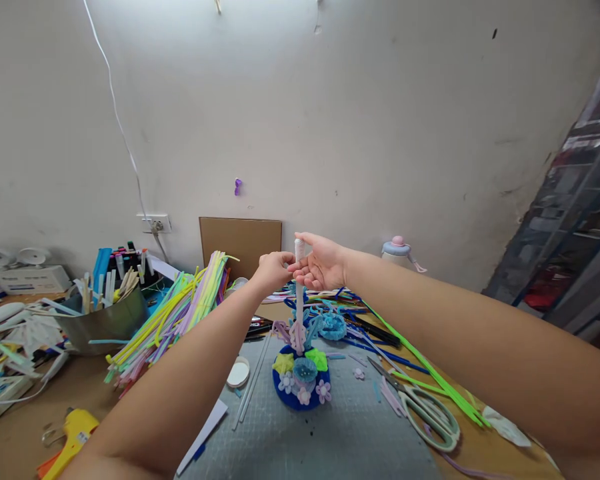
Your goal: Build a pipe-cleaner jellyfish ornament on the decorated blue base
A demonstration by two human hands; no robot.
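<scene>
A white post stands upright on a round blue fuzzy base, its upper end looking thicker and wrapped. My left hand closes its fingertips on the post from the left. From the right, my right hand has its palm turned up; the thumb lies by the post's top and the curled fingers touch it lower down. Around the post's foot are pink pipe-cleaner branches, a yellow star, a green star, a blue shell-like piece and several small flowers.
A grey cutting mat covers the table's middle. Scissors and green pipe cleaners lie right. At left are a pipe-cleaner bundle, a metal bin and a yellow glue gun. A white round lid lies near clear sticks.
</scene>
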